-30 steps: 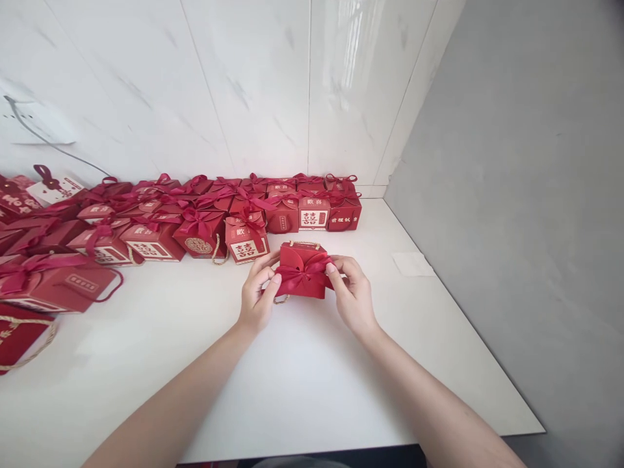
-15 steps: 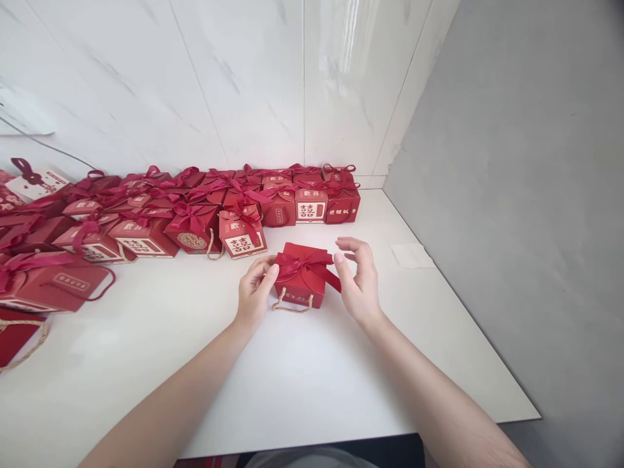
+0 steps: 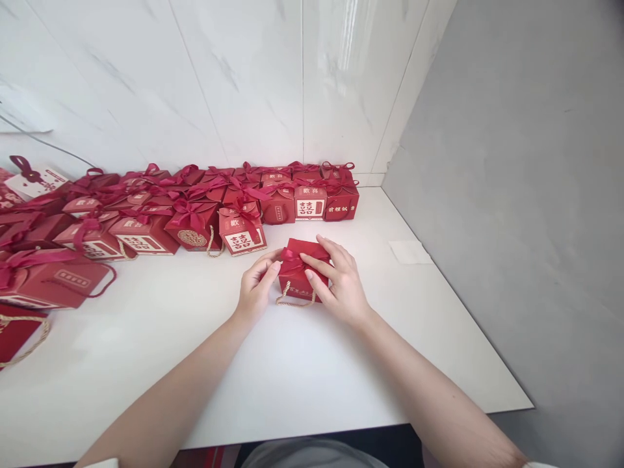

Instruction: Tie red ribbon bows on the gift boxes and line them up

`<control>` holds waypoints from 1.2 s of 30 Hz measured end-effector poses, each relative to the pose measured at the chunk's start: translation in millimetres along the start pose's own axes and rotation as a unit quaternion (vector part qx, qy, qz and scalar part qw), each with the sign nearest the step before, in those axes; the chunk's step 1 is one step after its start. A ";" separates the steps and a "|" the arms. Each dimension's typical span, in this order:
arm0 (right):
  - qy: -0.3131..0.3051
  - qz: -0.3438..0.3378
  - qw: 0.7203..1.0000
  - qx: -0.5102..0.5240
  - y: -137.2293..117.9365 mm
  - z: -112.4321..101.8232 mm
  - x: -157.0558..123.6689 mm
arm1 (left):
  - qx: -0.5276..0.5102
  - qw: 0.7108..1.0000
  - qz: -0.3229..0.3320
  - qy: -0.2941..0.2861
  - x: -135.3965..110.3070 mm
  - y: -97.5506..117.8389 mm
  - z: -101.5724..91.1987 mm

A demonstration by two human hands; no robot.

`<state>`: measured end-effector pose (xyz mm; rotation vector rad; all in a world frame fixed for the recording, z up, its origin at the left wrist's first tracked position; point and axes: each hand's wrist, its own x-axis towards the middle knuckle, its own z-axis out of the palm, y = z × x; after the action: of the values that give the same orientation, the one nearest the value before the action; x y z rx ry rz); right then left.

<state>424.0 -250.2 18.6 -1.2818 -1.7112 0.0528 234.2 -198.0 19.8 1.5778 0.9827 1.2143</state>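
White and smooth, the table (image 3: pixel 302 377) sits by a shiny marble-look wall (image 3: pixel 244 84). On it, near the middle, stands a small red gift box (image 3: pixel 298 281) with a red ribbon bow (image 3: pixel 291 259) on top and a gold rope handle (image 3: pixel 286 290) at its front. The left hand (image 3: pixel 256 286) is curled at the box's left side, thumb near the ribbon; I can't tell if it pinches anything. The right hand (image 3: pixel 344 283) is open, its fingers spread over the box's top and right side. Just behind, to the left, is a red double-happiness box (image 3: pixel 240 242). More red bow-tied boxes (image 3: pixel 192 224) stand close together in rows along the wall. Off to the right, a white paper (image 3: pixel 410 252) lies flat near a gray panel (image 3: pixel 526 162).
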 end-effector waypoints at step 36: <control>-0.161 0.047 0.976 0.138 39.4 2.8 -0.1 | 0.054 0.985 0.143 -0.080 12.7 -26.5 -17.8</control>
<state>450.2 -231.3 -4.0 -1.1900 -1.8340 0.5629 217.6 -175.2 0.2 1.9199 0.7462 1.2188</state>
